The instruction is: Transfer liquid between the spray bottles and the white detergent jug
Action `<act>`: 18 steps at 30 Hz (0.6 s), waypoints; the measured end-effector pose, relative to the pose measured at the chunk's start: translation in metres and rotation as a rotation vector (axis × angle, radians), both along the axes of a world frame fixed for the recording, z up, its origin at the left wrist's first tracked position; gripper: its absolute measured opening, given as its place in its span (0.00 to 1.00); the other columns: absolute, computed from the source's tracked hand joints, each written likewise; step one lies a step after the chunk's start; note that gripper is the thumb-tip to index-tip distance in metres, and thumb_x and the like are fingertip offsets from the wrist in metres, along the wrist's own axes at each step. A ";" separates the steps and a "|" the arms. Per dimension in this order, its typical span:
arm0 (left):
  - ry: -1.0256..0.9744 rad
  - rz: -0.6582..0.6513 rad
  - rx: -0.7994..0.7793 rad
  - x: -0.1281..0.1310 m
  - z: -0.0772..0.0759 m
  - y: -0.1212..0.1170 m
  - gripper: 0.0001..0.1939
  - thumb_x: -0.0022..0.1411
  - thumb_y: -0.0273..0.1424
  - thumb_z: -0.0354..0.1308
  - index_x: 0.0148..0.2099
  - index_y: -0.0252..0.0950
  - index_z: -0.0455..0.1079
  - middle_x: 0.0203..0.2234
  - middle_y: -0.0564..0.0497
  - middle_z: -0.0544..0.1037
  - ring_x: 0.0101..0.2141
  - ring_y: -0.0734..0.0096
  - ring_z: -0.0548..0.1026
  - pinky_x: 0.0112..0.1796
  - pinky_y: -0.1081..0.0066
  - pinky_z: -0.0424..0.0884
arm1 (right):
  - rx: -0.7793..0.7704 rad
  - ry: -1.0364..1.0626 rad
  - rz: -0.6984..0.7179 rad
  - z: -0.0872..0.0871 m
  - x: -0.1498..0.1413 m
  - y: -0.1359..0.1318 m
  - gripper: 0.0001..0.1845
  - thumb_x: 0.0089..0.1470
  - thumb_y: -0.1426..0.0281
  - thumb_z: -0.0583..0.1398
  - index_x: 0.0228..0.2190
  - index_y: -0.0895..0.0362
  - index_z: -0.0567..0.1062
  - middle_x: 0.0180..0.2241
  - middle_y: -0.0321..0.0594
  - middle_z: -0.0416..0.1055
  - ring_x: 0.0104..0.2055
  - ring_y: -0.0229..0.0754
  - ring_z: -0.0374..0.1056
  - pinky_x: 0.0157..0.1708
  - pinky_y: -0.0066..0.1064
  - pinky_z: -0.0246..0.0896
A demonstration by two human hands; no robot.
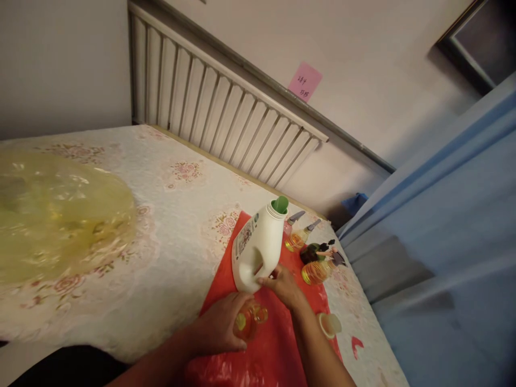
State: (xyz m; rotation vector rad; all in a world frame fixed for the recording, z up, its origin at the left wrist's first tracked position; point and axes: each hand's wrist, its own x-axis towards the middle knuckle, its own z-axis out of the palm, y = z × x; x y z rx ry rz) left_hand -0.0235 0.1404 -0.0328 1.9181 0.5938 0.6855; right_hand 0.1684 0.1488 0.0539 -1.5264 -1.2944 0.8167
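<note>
A white plastic jug (262,242) with a printed label and a green pouring spout (280,204) stands on a red plastic sheet (226,269). My right hand (284,285) grips its lower part near the moulded handle. Close below the jug, my left hand (226,322) is wrapped round a small glass bottle (250,318) with an amber tint, its neck uncapped and tilted to the right. Several spray bottles (316,271) with dark trigger heads stand beyond my right hand. A pale cap (329,325) rests right of my right forearm.
A large yellow plastic bag (64,215) bulges on the flowered tablecloth (173,215) at the left. Along the back is a radiator (213,102) against the wall. A blue curtain (451,242) hangs along the right. One red scrap (357,346) lies near the cap.
</note>
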 end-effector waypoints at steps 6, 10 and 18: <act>0.035 -0.014 -0.028 -0.005 0.014 -0.003 0.40 0.39 0.32 0.67 0.57 0.46 0.60 0.51 0.52 0.71 0.51 0.51 0.69 0.53 0.62 0.65 | -0.075 0.009 0.221 -0.006 -0.012 0.011 0.08 0.39 0.69 0.67 0.27 0.56 0.80 0.27 0.35 0.78 0.29 0.44 0.70 0.32 0.33 0.66; 0.033 -0.041 -0.011 -0.007 0.014 -0.006 0.43 0.38 0.32 0.69 0.58 0.47 0.58 0.51 0.52 0.72 0.48 0.56 0.71 0.51 0.62 0.68 | -0.052 0.015 0.238 -0.015 -0.019 0.020 0.11 0.40 0.67 0.67 0.30 0.58 0.79 0.29 0.36 0.78 0.31 0.43 0.70 0.34 0.33 0.65; -0.048 -0.076 -0.031 -0.005 0.013 -0.017 0.41 0.39 0.37 0.69 0.56 0.50 0.60 0.50 0.53 0.73 0.48 0.51 0.72 0.50 0.56 0.70 | -0.005 0.002 0.179 -0.005 -0.023 0.011 0.12 0.41 0.66 0.67 0.30 0.58 0.80 0.27 0.36 0.77 0.28 0.42 0.68 0.30 0.31 0.64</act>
